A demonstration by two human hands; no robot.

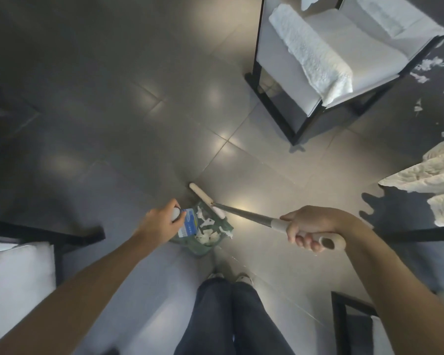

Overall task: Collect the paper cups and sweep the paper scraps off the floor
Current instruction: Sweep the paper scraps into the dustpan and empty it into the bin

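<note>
Where grey tiles shine, armchair, scattered scraps

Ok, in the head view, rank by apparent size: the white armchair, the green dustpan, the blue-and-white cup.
1. White armchair, largest though farthest.
2. Green dustpan.
3. Blue-and-white cup, smallest, partly hidden by the left hand.

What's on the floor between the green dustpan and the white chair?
Only the broom head beside the dustpan; then bare tiles up to the chair, in the head view.

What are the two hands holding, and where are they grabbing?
The right hand grips the broom at its handle's end. The left hand holds the top of the green dustpan's white handle.
</note>
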